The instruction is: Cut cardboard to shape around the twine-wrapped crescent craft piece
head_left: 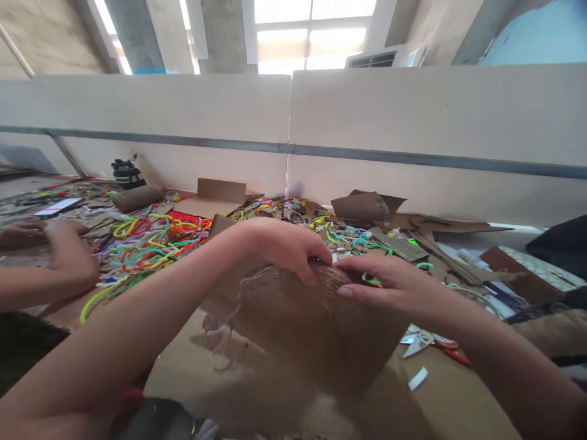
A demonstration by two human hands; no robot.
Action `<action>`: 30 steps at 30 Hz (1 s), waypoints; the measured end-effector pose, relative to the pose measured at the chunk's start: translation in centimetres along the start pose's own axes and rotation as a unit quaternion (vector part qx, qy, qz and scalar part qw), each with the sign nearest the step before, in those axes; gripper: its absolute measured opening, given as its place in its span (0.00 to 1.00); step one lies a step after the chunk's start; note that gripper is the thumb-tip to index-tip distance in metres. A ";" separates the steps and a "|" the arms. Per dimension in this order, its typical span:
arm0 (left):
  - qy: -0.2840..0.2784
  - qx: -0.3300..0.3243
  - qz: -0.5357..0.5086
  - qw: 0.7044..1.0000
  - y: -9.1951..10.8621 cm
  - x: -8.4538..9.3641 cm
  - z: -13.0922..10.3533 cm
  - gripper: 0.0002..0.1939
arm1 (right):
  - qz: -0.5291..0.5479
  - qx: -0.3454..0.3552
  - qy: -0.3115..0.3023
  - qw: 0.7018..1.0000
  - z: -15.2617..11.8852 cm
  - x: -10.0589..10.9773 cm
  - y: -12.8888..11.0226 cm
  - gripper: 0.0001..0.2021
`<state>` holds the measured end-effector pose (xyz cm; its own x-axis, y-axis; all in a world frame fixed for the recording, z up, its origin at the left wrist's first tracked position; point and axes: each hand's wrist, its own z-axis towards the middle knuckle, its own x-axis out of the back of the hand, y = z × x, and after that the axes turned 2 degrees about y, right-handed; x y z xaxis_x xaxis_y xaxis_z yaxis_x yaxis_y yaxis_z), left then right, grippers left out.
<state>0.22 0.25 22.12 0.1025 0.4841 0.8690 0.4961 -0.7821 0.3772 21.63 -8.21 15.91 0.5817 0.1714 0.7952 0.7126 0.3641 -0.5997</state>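
Gripping twine-trimmed cardboard (pixel 293 318) by top edge w/ L hand (pixel 291 244); R hand (pixel 378 280) narrow, same edge, can't tell if pinching.

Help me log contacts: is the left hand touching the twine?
Touching: the head view shows the left hand, its thumb against the twine at the edge of the held cardboard.

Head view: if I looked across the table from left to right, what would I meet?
Phone → pipe cleaners → loose twine → left hand → right hand → scissors.
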 end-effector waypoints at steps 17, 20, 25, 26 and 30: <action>0.501 -0.004 -0.277 0.820 4.5 -13.7 -2.4 0.12 | 0.606 -0.129 0.247 0.745 0.7 -7.4 2.2 0.19; 0.312 0.022 -0.500 0.808 5.8 -21.6 -1.5 0.16 | 0.648 -0.132 0.308 0.684 1.0 -9.3 2.3 0.18; 0.266 0.080 -0.626 0.729 4.2 -25.9 -1.4 0.20 | 0.651 -0.123 0.336 0.669 1.2 -11.5 1.9 0.17; 0.321 0.091 -0.600 0.727 3.5 -25.2 -2.2 0.20 | 0.649 -0.123 0.334 0.672 1.0 -11.8 1.8 0.17; 0.576 0.144 -0.514 0.619 1.7 -21.9 -6.0 0.17 | 0.637 -0.129 0.321 0.689 -0.3 -13.0 1.8 0.18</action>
<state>-6.34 -14.00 5.60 -0.9957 -0.0630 -0.0685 -0.0613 -0.1098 0.9921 15.48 -10.06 4.42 0.7935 -0.2700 -0.5453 -0.5393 0.1032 -0.8358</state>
